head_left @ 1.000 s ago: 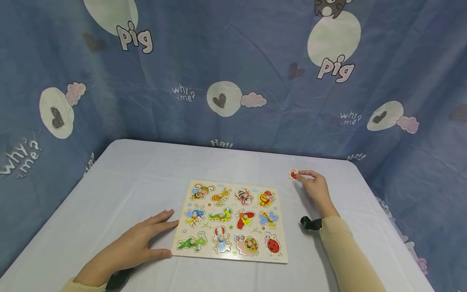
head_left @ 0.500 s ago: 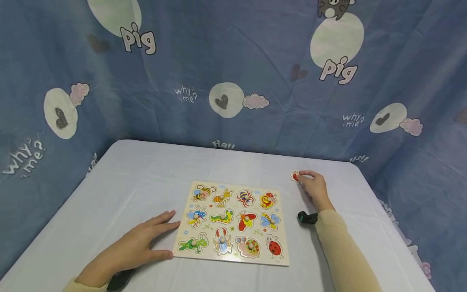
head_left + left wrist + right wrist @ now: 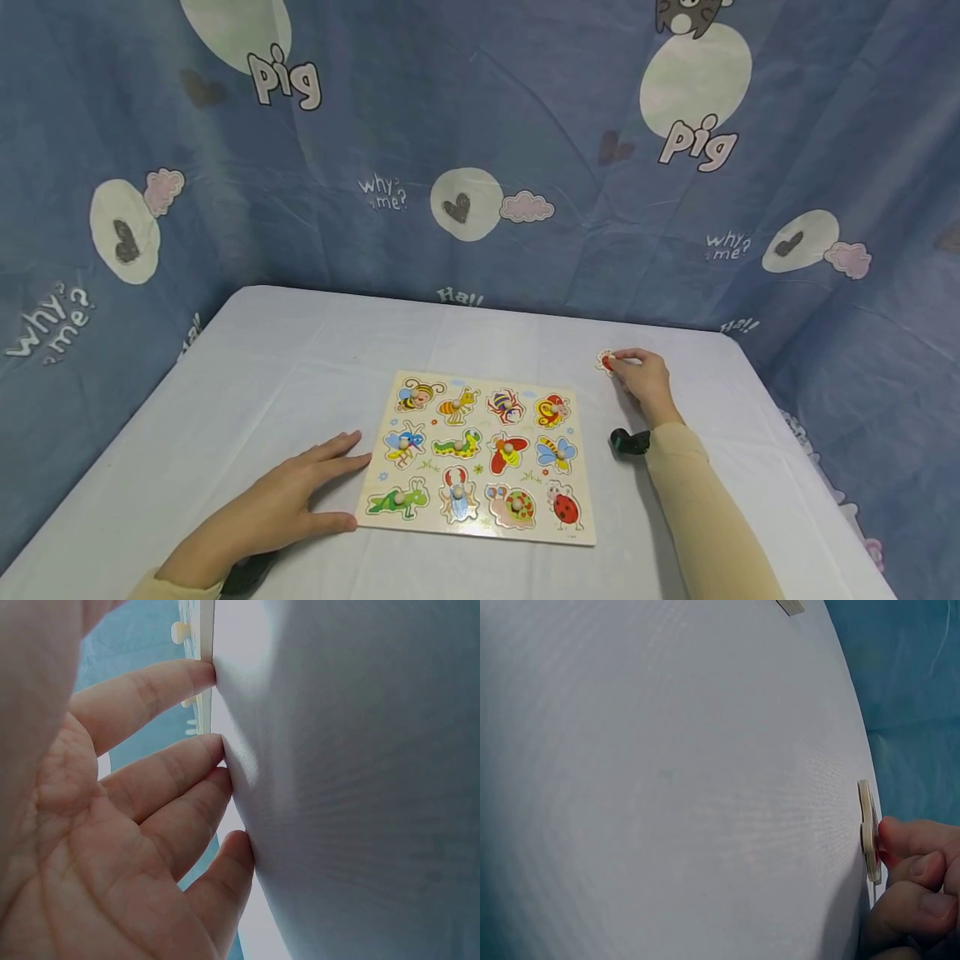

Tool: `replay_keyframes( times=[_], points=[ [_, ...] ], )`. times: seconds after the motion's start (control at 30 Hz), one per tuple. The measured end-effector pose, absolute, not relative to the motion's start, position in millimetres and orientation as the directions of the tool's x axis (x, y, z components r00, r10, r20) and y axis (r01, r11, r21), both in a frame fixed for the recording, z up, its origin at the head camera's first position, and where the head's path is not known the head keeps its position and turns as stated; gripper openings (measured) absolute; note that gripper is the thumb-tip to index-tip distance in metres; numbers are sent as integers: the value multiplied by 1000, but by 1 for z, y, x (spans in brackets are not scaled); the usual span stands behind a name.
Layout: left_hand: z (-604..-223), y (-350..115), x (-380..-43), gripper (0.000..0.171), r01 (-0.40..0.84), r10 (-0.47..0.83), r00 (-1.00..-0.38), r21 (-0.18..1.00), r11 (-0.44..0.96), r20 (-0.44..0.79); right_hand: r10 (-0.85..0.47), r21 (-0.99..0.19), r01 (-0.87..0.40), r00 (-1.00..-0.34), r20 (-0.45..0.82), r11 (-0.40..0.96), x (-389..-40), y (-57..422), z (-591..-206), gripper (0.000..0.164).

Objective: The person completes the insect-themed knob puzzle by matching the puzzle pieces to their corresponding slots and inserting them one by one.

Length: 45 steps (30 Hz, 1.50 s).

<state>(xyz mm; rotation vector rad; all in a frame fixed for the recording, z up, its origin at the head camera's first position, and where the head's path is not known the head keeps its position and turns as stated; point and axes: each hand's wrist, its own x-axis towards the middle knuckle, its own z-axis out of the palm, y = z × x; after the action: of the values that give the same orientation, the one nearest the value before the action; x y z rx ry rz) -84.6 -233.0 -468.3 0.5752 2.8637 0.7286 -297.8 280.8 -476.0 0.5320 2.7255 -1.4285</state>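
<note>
A wooden peg puzzle board (image 3: 480, 535) lies on the table, with knobbed insect pieces set in it. At its lower right, a ladybug picture (image 3: 564, 506) shows no knob. My left hand (image 3: 292, 492) rests flat on the cloth with fingers spread, thumb and fingertips at the board's left edge. Beyond the board's far right corner, my right hand (image 3: 647, 385) pinches the red knob of a small ladybug puzzle piece (image 3: 604, 361). In the right wrist view that piece (image 3: 868, 832) is seen edge-on, at or just above the cloth; contact is hard to tell.
A white cloth covers the table (image 3: 315, 333). Behind it hangs a blue printed curtain (image 3: 480, 108). A black wrist device (image 3: 628, 442) sits below my right wrist. In the right wrist view, a corner of the board (image 3: 790, 606) shows at the top.
The head view has shifted slightly. My right forearm has moved a little to the left, and its fingers cover slightly more of the ladybug piece. My left hand stays at the board.
</note>
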Motion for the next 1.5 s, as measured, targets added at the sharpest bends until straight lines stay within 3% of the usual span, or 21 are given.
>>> replay_keyframes(
  times=[0.77, 1.13, 1.5],
  points=[
    [-469, -231, -85, 85, 327, 392, -919, 476, 816, -39, 244, -723, 243, -964, -106, 647, -293, 282, -472, 37],
    [-470, -231, -85, 86, 328, 395, -918, 474, 817, -46, 192, -734, 207, -976, -106, 647, -272, 291, -471, 38],
    [-469, -233, -85, 85, 343, 402, -915, 471, 813, -29, 78, -753, 83, -996, -43, 653, -244, 293, -466, 37]
  ],
)
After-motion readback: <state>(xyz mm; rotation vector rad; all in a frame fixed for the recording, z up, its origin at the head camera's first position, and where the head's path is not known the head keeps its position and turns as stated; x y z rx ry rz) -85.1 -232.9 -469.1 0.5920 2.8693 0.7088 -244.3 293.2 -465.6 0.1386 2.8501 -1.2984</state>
